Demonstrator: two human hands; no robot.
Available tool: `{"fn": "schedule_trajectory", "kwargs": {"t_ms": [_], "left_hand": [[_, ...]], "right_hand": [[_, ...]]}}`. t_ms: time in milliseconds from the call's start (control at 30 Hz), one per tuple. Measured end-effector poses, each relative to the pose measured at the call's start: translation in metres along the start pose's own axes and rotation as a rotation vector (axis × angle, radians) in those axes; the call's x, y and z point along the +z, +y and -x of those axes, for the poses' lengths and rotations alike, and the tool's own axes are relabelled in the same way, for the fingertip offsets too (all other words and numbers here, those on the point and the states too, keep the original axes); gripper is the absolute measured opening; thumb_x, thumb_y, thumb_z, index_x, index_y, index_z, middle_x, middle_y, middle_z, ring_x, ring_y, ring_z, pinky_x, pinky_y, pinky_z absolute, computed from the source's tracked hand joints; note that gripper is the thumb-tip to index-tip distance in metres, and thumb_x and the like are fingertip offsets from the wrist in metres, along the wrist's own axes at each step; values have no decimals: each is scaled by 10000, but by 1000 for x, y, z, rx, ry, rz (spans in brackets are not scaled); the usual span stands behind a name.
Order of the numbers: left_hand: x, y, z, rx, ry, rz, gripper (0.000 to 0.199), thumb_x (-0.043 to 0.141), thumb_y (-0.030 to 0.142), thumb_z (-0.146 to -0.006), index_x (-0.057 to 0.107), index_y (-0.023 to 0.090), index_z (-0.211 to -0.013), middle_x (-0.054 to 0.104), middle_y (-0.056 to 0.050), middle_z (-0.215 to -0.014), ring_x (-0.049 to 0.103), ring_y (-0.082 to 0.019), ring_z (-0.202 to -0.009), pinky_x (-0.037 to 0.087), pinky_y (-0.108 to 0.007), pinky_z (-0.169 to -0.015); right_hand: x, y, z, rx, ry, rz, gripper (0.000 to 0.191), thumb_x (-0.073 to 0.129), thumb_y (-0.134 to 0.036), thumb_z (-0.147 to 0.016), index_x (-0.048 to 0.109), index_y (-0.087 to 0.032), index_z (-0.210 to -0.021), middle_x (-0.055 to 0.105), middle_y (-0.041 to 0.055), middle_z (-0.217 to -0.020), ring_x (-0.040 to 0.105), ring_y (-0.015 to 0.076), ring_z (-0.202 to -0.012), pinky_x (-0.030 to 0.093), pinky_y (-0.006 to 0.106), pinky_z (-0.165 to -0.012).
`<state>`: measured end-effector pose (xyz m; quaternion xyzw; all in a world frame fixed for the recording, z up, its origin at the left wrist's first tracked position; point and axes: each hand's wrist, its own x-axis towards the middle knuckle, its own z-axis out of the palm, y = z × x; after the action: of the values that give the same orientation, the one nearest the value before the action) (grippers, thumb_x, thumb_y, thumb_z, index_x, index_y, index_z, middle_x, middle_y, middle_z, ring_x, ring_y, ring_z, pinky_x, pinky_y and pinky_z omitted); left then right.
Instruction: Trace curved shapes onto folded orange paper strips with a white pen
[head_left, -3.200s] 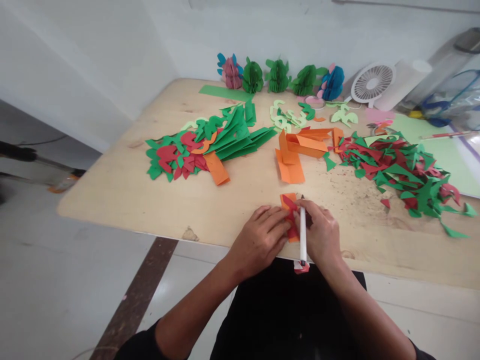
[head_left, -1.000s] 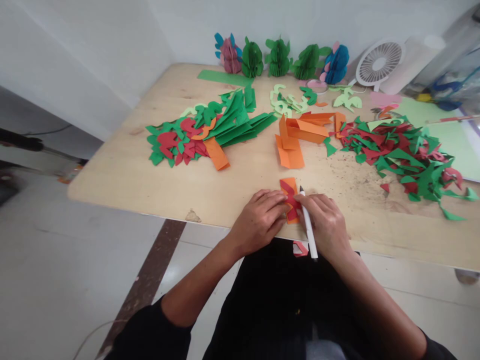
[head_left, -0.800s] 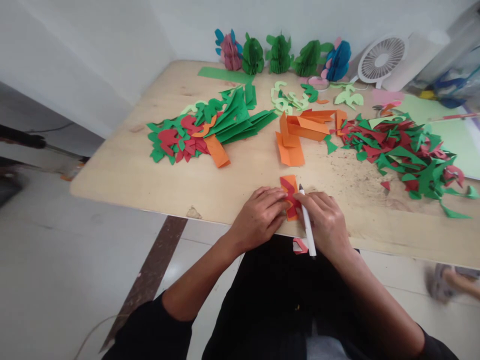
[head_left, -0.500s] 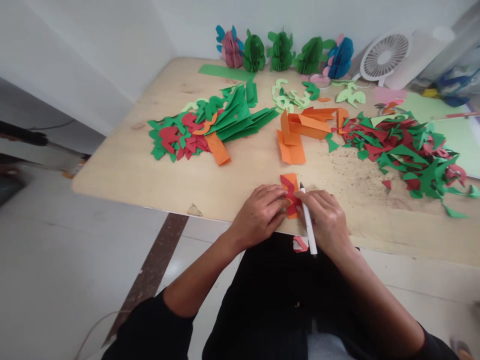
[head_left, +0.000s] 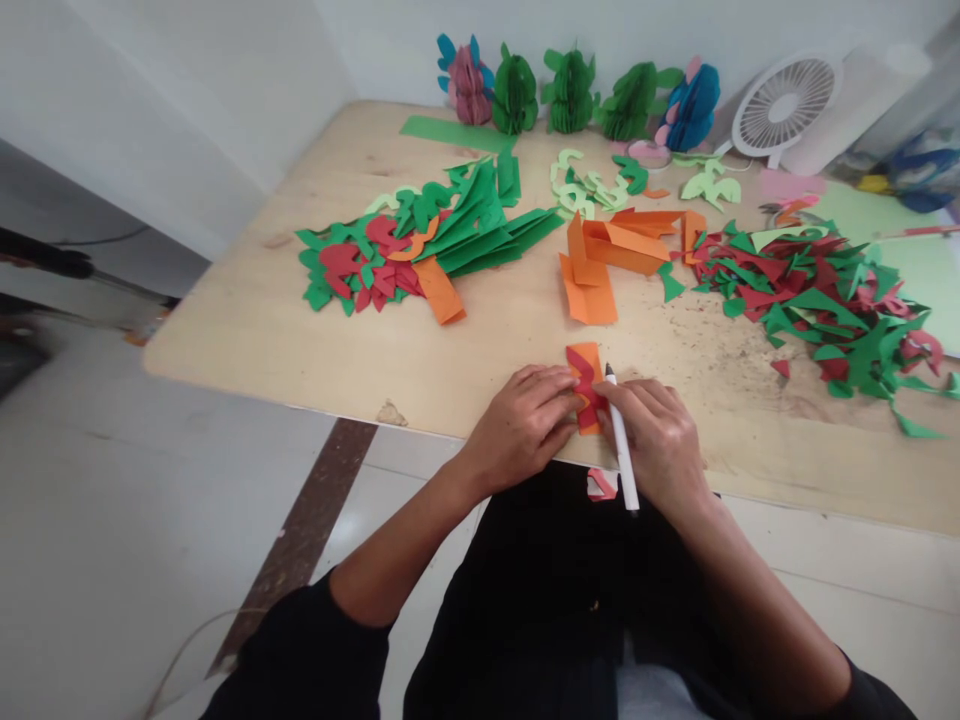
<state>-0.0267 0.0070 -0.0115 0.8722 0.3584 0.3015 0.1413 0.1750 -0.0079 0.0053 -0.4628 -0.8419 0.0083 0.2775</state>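
A red curved paper cutout [head_left: 583, 370] lies on an orange paper strip [head_left: 592, 353] at the table's front edge. My left hand [head_left: 523, 425] presses its fingertips on the left side of both papers. From the right, my right hand [head_left: 656, 435] touches them with its thumb and holds a white pen [head_left: 622, 450] between thumb and fingers. The pen's dark tip points away from me, beside the strip. Beyond them lie folded orange strips [head_left: 590, 290].
Green folded papers [head_left: 480, 225] and red and green cutouts [head_left: 349, 265] lie at left. A heap of scraps [head_left: 817, 290] spreads at right. Along the back stand paper figures [head_left: 568, 92] and a white fan [head_left: 786, 105].
The view has shifted slightly. Both hands keep nearly the same pose on the papers, with the pen still in my right hand.
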Motion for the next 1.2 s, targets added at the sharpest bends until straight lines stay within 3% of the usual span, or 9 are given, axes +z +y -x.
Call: {"fn": "schedule_trajectory", "kwargs": {"t_ms": [1200], "left_hand": [[0,1,-1,-10,-5,4,202,502,210,-945,661,155,-1058,667,-126,-1219,573,-251,-1233,461,-476,-1062]], "right_hand": [[0,-2,1,-17,2,48,218,519,-141,-927,653,-162,-1098,711,72,-852,614,215,-824,412,331,-729]]}}
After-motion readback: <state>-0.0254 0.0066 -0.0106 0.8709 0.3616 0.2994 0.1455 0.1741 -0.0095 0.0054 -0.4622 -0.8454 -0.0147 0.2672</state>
